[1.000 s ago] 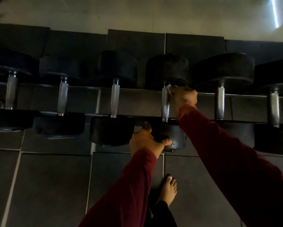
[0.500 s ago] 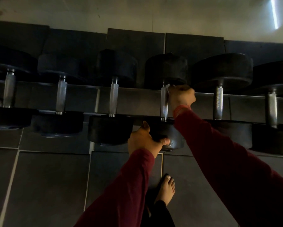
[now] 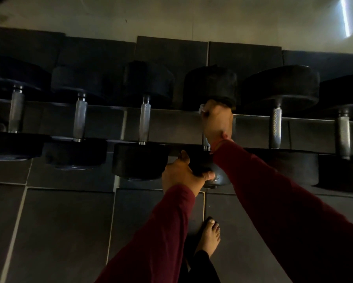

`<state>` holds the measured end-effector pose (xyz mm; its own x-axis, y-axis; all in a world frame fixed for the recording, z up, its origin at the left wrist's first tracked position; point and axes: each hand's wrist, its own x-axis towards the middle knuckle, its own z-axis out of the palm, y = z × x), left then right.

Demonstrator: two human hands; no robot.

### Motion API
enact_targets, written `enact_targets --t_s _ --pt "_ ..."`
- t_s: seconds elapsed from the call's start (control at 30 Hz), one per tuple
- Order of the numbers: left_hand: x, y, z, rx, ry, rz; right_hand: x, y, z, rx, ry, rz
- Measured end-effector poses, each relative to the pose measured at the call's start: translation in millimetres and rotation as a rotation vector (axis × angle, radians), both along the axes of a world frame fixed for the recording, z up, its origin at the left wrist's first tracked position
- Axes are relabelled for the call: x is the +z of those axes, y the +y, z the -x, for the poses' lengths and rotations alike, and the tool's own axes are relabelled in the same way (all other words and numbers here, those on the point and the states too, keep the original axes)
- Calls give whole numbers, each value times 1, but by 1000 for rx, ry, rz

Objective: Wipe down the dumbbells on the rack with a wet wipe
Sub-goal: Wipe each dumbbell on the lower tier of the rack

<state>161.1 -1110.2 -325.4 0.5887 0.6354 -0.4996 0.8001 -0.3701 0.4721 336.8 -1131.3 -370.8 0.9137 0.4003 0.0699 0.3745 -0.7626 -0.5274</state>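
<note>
1. Head view looks down on a dim row of six dumbbells lying on a low rack (image 3: 171, 127), handles pointing from 12 to 6 o'clock, black weight heads at each end
2. Fourth dumbbell (image 3: 211, 86) from the left sits just right of centre; both hands are on it
3. Right hand (image 3: 217, 121) is wrapped around the metal handle of this dumbbell, fingers curled closed on it, close under the far head at 12 o'clock
4. A scrap of white wet wipe (image 3: 202, 109) pokes out at the top left of that fist, at about 11 o'clock from the knuckles; the rest is hidden inside the grip
5. Left hand (image 3: 181, 174) holds the near head of the same dumbbell, at 7 o'clock from the right hand, thumb up along the left side and fingers curled round the lower rim
6. Both arms wear dark red sleeves (image 3: 283, 211), running in from 5 and 6 o'clock
7. One bare foot (image 3: 209, 235) stands on the dark floor tiles (image 3: 65, 231) at 6 o'clock, between the two arms
8. Third dumbbell (image 3: 145, 119) lies just beside the left hand at 10 o'clock, untouched, and the fifth dumbbell (image 3: 275, 127) lies at 3 o'clock from the right hand
9. Pale wall (image 3: 171, 15) runs along 12 o'clock, with a bright strip of light (image 3: 345, 19) at 1 o'clock
</note>
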Motion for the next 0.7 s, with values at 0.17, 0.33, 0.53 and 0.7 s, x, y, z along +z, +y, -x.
enact_targets --t_s 0.17,0.33,0.53,0.7 --pt "-1 -1 0 -17 -8 -21 4 2 4 -277 -26 -263" --pt "-1 0 1 9 -9 36 -2 6 1 -80 95 -98" --pt "-4 1 2 -21 -9 3 5 -11 -4 -496 305 -358" --pt "0 0 2 -32 -11 0 4 -27 -36 -533 839 -364"
